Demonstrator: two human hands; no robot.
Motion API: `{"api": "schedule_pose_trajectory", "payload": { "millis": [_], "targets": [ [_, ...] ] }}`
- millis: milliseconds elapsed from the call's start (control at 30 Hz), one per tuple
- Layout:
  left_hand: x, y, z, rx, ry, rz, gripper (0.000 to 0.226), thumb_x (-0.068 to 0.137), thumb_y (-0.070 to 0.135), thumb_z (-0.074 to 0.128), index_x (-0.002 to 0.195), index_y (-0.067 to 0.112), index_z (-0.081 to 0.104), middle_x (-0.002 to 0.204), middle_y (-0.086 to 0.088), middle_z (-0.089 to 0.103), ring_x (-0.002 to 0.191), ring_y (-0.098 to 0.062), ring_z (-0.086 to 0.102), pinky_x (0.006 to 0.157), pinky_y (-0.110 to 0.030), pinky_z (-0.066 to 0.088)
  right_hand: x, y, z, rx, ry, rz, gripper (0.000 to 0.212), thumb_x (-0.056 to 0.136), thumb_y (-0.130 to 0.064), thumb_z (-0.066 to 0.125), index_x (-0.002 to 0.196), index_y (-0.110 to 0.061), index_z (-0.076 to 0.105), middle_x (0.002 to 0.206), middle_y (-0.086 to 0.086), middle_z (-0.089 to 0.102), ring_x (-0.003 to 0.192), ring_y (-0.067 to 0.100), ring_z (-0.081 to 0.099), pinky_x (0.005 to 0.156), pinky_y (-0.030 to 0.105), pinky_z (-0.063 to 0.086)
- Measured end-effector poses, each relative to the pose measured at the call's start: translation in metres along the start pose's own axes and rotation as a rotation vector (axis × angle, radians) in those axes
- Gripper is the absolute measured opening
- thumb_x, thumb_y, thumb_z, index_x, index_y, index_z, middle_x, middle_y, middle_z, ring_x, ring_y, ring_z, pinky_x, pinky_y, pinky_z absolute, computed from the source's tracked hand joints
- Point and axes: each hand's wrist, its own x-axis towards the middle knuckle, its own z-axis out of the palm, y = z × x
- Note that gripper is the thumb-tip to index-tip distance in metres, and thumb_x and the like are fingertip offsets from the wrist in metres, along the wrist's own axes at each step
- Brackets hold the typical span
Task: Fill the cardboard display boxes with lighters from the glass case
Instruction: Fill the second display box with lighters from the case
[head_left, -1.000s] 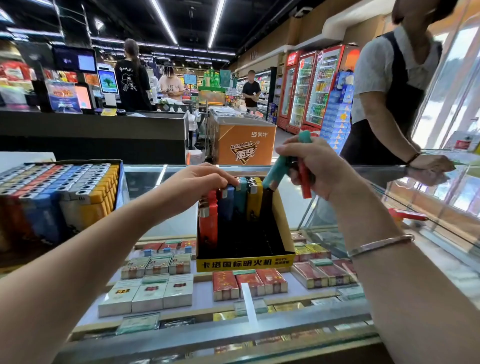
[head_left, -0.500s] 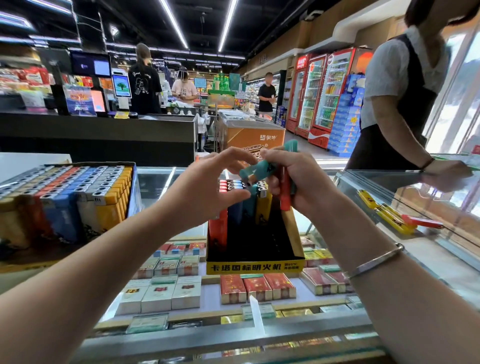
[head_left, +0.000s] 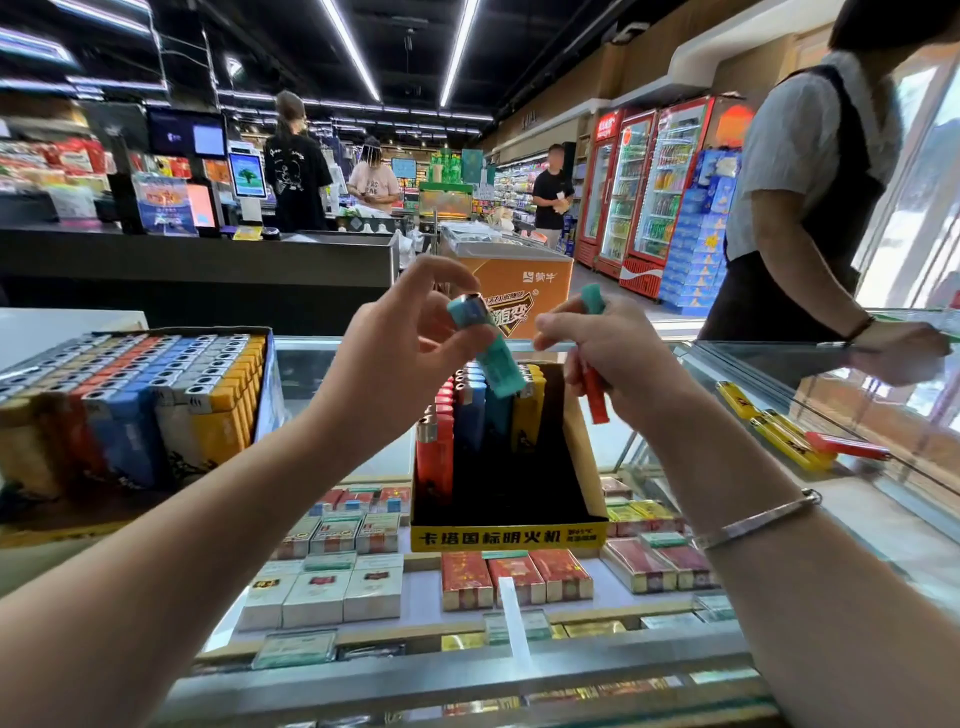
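Observation:
A yellow-fronted cardboard display box (head_left: 509, 535) stands on the glass case (head_left: 649, 660), partly filled at its back with red, blue, teal and yellow lighters (head_left: 478, 410). Above it my left hand (head_left: 400, 343) pinches a teal lighter (head_left: 488, 345), tilted with its metal cap up. My right hand (head_left: 608, 353) grips a red lighter (head_left: 595, 397) pointing down and another teal lighter (head_left: 593, 300) sticking up. A second box (head_left: 130, 405) at the left is packed full of lighters.
Loose yellow and red lighters (head_left: 795, 436) lie on the glass at the right. Cigarette packs (head_left: 363, 577) fill the case below. A person in a dark apron (head_left: 810, 197) stands at the right with a hand on the counter. A checkout desk and drink fridges stand behind.
My left hand has taken one teal lighter from the bunch in my right hand, and the two hands have drawn apart above the box.

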Motion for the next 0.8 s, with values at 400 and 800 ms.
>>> {"api": "schedule_pose_trajectory", "payload": {
  "millis": [400,800],
  "targets": [
    [0.011,-0.005,0.011,0.239,-0.302,-0.152,0.017,0.078,0.029,0.069,0.078,0.041,0.057,0.054,0.018,0.053,0.047,0.001,0.044,0.045,-0.014,0.037,0.012,0.018,-0.01,-0.325,-0.059,0.142,0.017,0.084,-0.012,0.065,0.095,-0.003,0.057,0.064,0.01,0.049,0.042,0.014,0.046,0.036,0.019,0.036],
    [0.017,0.001,-0.005,-0.073,-0.446,-0.434,0.014,0.072,0.018,0.074,0.083,0.017,0.066,0.074,0.003,0.073,0.064,-0.001,0.064,0.058,-0.011,0.049,0.015,0.022,-0.012,-0.293,-0.085,0.141,0.017,0.085,-0.012,0.064,0.095,0.0,0.057,0.065,0.011,0.05,0.033,0.009,0.044,0.035,0.02,0.037]
  ]
}}
